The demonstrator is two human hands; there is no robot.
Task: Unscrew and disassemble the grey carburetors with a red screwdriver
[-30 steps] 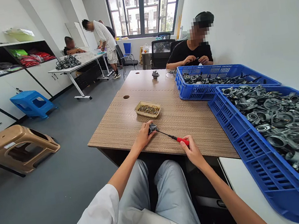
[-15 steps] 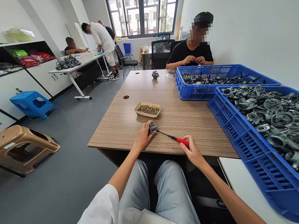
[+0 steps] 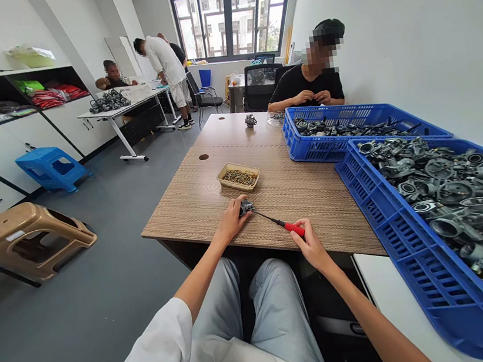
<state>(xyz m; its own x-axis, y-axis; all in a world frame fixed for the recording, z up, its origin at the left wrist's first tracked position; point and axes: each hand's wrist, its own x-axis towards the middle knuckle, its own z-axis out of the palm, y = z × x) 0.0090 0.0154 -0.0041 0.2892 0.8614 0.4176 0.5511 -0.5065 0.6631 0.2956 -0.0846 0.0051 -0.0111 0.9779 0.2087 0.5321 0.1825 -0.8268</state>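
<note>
My left hand [image 3: 231, 220] is closed around a small grey metal carburetor [image 3: 246, 206] and steadies it on the wooden table [image 3: 200, 204]. A screwdriver [image 3: 293, 227] with a red handle and a dark shaft is gripped in my right hand [image 3: 312, 244]. Its shaft points up and left, and the tip meets the right side of the carburetor; the exact contact point is too small to make out. Just beyond my left hand stands a cream tray [image 3: 224, 181] holding many small brass-coloured screws.
Blue crates [image 3: 391, 232] [image 3: 309, 151] of metal carburetor parts line the table's right side. Another carburetor [image 3: 250, 121] sits at the far end. A person in black [image 3: 322, 84] works across the table. Brown and blue stools [image 3: 30, 232] [image 3: 50, 164] stand on the left floor.
My hands, the carburetor and the screwdriver look almost unmoved. In the background, the person seated at the far left table has raised an arm and lifted their head.
</note>
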